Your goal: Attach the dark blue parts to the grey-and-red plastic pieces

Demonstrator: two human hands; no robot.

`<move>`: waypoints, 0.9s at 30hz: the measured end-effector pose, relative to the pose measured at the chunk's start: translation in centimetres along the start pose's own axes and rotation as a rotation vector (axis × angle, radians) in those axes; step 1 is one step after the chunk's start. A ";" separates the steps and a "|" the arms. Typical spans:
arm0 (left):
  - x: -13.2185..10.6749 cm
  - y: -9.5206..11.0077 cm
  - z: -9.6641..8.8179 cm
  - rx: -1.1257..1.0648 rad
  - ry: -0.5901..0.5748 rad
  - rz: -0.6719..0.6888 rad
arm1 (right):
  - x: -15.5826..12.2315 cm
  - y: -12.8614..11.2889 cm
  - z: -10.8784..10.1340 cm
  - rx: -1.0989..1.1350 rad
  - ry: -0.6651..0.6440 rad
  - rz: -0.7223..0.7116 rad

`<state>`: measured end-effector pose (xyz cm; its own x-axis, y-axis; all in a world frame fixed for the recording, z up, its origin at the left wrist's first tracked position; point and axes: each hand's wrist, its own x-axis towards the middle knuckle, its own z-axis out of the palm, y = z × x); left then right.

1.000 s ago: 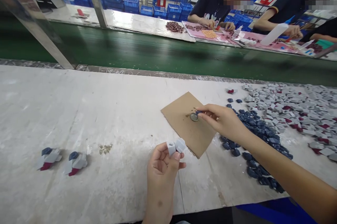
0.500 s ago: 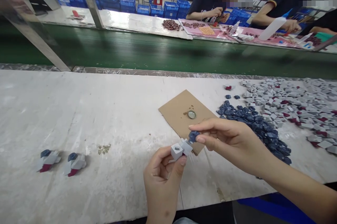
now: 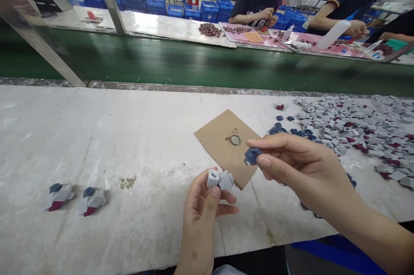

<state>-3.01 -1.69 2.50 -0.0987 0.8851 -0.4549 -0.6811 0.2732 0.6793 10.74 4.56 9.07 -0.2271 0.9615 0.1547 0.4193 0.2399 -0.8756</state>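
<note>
My left hand pinches a light grey plastic piece with a slot in its squarish end. To its upper right, my right hand holds a small dark blue plastic piece between thumb and fingertips, apart from the grey one. Beneath and behind the hands lies a brown cardboard sheet bearing a metal bottle cap. Partly hidden by my right hand is a pile of dark blue pieces. At the left rest two joined grey, maroon and blue pieces.
A wide heap of grey and maroon pieces covers the table's right side. Beyond the table's far edge runs a green conveyor belt. Across it, people work at a pink-covered bench with a white bottle. Blue crates stand behind.
My right hand has drawn the blue piece away from the grey piece, up and to the right. My left hand has turned slightly, its lower fingers now extended.
</note>
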 end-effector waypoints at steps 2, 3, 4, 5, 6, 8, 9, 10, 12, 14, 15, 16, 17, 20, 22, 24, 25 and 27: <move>0.0 0.0 -0.3 0.002 -0.045 -0.016 | -0.1 0.0 0.0 0.003 0.021 0.008; -0.1 0.1 -0.4 0.004 -0.069 -0.012 | -0.2 0.1 0.0 -0.005 0.023 0.003; -0.1 0.1 -0.5 -0.001 -0.094 -0.008 | -0.3 0.1 0.1 -0.016 0.019 -0.005; -0.2 0.2 -0.6 -0.013 -0.117 -0.005 | -0.5 0.2 0.2 -0.027 0.011 -0.017; -0.2 0.2 -0.6 -0.025 -0.132 -0.007 | -0.6 0.2 0.3 -0.037 0.002 -0.032; -0.3 0.2 -0.5 -0.028 -0.141 0.000 | -1.1 0.4 0.6 -0.049 -0.015 -0.061; -0.3 0.2 -0.4 -0.019 -0.135 0.021 | -1.3 0.5 0.7 -0.052 -0.023 -0.076; -0.4 0.1 -0.3 -0.005 -0.123 0.049 | -1.5 0.6 0.9 -0.055 -0.032 -0.095; -0.4 -0.1 0.0 -0.003 -0.094 0.102 | -1.8 0.8 1.2 -0.059 -0.057 -0.142; -0.4 -0.3 0.2 -0.043 -0.062 0.114 | -2.2 1.1 1.5 -0.074 -0.077 -0.198; -0.4 -0.4 0.3 -0.062 -0.041 0.103 | -2.3 1.2 1.6 -0.089 -0.082 -0.222; -0.4 -0.4 0.3 -0.076 -0.020 0.089 | -2.4 1.3 1.6 -0.108 -0.084 -0.242; -0.4 -0.4 0.3 -0.081 -0.002 0.072 | -2.5 1.3 1.7 -0.126 -0.084 -0.261; -0.4 -0.3 0.4 -0.087 0.035 0.039 | -2.6 1.4 1.6 -0.171 -0.069 -0.302; -0.3 -0.2 0.5 -0.101 0.044 0.041 | -2.6 1.3 1.5 -0.190 -0.065 -0.309; -0.3 -0.1 0.6 -0.118 0.048 0.047 | -2.6 1.1 1.5 -0.201 -0.061 -0.297; -0.3 0.0 0.7 -0.122 0.050 0.043 | -2.6 1.1 1.5 -0.202 -0.054 -0.287; -0.4 0.1 0.8 -0.129 0.057 0.032 | -2.6 1.0 1.6 -0.201 -0.036 -0.260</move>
<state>-2.50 -1.69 3.19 -0.1604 0.8690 -0.4681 -0.7641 0.1910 0.6162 10.39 2.13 7.08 -0.3787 0.8600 0.3422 0.5078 0.5021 -0.7000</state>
